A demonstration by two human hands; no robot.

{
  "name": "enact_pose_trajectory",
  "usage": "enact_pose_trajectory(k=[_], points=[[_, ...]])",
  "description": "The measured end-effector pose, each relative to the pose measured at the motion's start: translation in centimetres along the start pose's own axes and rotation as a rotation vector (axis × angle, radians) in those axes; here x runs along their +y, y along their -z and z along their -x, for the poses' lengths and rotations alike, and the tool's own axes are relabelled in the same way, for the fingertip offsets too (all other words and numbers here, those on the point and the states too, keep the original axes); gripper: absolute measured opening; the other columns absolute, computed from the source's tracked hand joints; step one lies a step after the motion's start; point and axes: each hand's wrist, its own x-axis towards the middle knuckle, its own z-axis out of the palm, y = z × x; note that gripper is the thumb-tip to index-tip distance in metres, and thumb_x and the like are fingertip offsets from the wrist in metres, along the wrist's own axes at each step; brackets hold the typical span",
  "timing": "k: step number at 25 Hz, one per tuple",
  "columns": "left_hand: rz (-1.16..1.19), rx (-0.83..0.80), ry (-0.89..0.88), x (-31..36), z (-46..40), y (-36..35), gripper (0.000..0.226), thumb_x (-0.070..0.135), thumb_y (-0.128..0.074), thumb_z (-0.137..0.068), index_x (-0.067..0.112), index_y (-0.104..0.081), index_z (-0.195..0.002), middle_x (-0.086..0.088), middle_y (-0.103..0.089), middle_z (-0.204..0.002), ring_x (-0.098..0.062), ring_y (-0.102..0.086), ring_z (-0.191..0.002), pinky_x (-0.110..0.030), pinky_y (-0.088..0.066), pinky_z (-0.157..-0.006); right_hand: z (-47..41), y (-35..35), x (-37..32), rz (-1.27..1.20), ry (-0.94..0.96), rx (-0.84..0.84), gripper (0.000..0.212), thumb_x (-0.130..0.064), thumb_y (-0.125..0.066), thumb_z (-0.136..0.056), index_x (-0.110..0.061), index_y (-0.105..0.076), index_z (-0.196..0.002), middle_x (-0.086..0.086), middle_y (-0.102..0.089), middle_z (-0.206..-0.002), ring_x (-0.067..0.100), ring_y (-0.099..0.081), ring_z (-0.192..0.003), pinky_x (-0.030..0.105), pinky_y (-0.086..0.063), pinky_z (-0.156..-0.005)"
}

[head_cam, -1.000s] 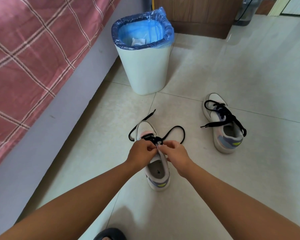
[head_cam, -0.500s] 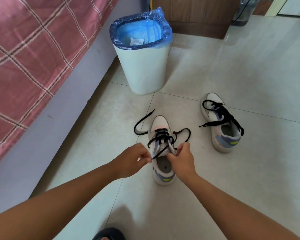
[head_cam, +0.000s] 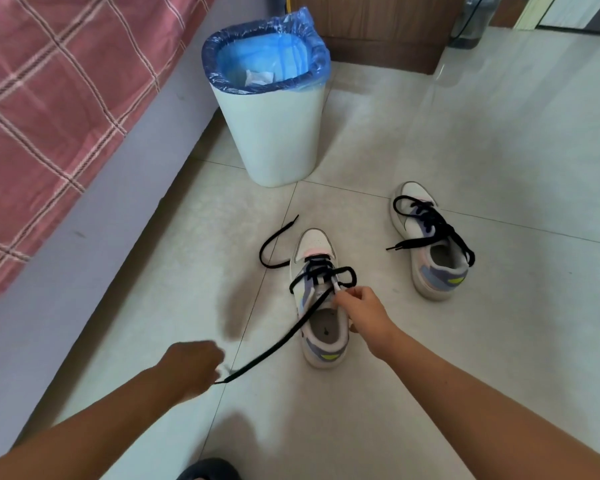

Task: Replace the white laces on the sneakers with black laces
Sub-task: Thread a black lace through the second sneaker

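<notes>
head view: near sneaker [head_cam: 321,299] stands on the floor [head_cam: 464,341] before me, black lace [head_cam: 277,344] through its front eyelets only. my left hand [head_cam: 191,363] pinches the lace tip, strand drawn taut back toward me; my right hand [head_cam: 362,311] pinches the shoe at the tongue, its grip closed on it. other lace end [head_cam: 274,244] lies loose on the floor. second sneaker [head_cam: 430,244] to the right carries black lacing, untied. judged: upper eyelets and both bows remain.
</notes>
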Motion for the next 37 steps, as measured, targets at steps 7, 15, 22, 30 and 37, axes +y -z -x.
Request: enact_pose_trajectory(k=[7,15,22,30,37], points=[[0.536,0.533,-0.114,9.0,-4.9,8.6,0.028,0.031,-0.044,-0.098,0.015,-0.058,-0.115,-0.001,-0.047,-0.115,-0.016,-0.050,-0.104,-0.027,-0.042,-0.077,-2.1,-0.1,-0.7,-0.530,-0.248,0.019,0.026,-0.033,-0.059,-0.091,-0.010,-0.061,-0.103,0.006,-0.055,-0.090,0.015,-0.052,-0.077,0.029,-0.046,-0.069],[0.483,0.472,0.046,11.0,-8.8,9.1,0.025,0.022,-0.046,-0.095,0.006,-0.057,-0.111,-0.010,-0.041,-0.128,-0.025,-0.043,-0.112,-0.035,-0.044,-0.082,-1.9,0.6,-2.3,-0.626,-0.117,-0.017,0.006,-0.024,-0.058,-0.091,-0.018,-0.059,-0.090,-0.001,-0.055,-0.083,0.010,-0.047,-0.073,0.026,-0.040,-0.066],[0.532,0.532,-0.054,10.6,-8.6,8.2,0.023,0.019,-0.042,-0.097,0.005,-0.054,-0.111,-0.011,-0.045,-0.122,-0.023,-0.045,-0.106,-0.027,-0.038,-0.081,-1.0,-0.2,-0.9,-0.214,0.054,-0.056,0.024,-0.023,-0.062,-0.088,-0.014,-0.055,-0.109,0.005,-0.058,-0.092,0.013,-0.054,-0.077,0.023,-0.043,-0.063],[0.562,0.558,-0.066,10.7,-8.1,7.1,0.025,0.020,-0.041,-0.099,0.002,-0.056,-0.106,-0.011,-0.045,-0.120,-0.021,-0.047,-0.102,-0.024,-0.038,-0.079,-1.1,0.6,-1.3,-0.448,0.056,0.133,0.016,-0.018,-0.061,-0.091,-0.010,-0.060,-0.077,0.005,-0.062,-0.074,0.011,-0.054,-0.063,0.024,-0.047,-0.061],[0.667,0.543,-0.065,11.0,-7.6,7.5,0.019,0.017,-0.042,-0.098,0.005,-0.054,-0.104,-0.008,-0.047,-0.113,-0.017,-0.046,-0.092,-0.020,-0.032,-0.072,0.4,-1.3,-0.4,-0.204,0.061,0.146,0.030,-0.031,-0.057,-0.091,-0.010,-0.049,-0.112,0.000,-0.054,-0.084,0.011,-0.052,-0.075,0.024,-0.046,-0.068]])
